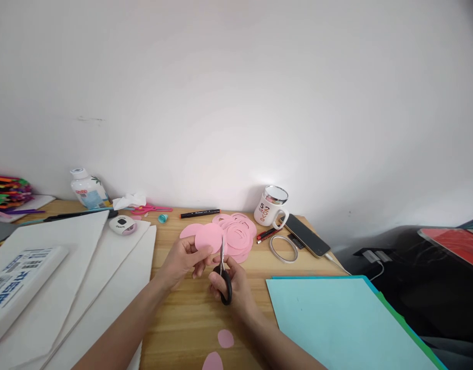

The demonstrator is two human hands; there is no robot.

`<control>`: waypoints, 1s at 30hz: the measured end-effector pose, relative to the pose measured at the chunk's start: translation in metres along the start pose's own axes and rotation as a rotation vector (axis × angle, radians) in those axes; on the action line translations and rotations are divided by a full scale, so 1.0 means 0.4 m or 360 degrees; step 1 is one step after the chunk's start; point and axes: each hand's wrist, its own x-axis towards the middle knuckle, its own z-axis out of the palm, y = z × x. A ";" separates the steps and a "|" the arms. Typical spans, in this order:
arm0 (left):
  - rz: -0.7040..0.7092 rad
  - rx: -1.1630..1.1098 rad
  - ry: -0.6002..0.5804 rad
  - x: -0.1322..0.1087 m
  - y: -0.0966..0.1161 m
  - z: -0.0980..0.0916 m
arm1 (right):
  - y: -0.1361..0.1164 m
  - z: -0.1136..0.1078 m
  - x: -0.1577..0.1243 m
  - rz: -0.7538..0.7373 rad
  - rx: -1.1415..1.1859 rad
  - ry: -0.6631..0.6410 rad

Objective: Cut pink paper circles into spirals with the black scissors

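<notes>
My left hand (185, 261) pinches a round pink paper piece (208, 236) between thumb and fingers. Black-handled scissors (226, 289) are gripped in my right hand (236, 285), their blades pointing away from me at the right edge of that paper. Behind both hands lies a heap of pink paper rings and circles (240, 234), partly covered by the held piece. Nearer to me on the wooden table (182, 318), two small pink paper petals (226, 338) rest apart from each other; the nearest is cut off by the frame's bottom edge.
White sheets (116, 288) with a long white box (24, 282) cover the left. Light blue paper (328, 313) lies at right. Toward the wall stand a mug (266, 208) and a white bottle (89, 190). A phone (305, 236), coiled cable (283, 249) and black marker (200, 213) lie nearby.
</notes>
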 end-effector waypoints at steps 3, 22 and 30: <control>-0.0006 0.0085 0.0001 0.003 -0.013 -0.003 | -0.001 0.004 -0.001 0.0003 -0.0036 -0.0028; -0.0016 0.0216 -0.0011 0.004 -0.018 -0.009 | -0.024 -0.010 0.006 -0.0114 -0.0078 0.0010; -0.0028 0.0182 0.0008 0.002 -0.011 -0.008 | -0.019 -0.014 0.007 -0.0039 -0.0067 0.0000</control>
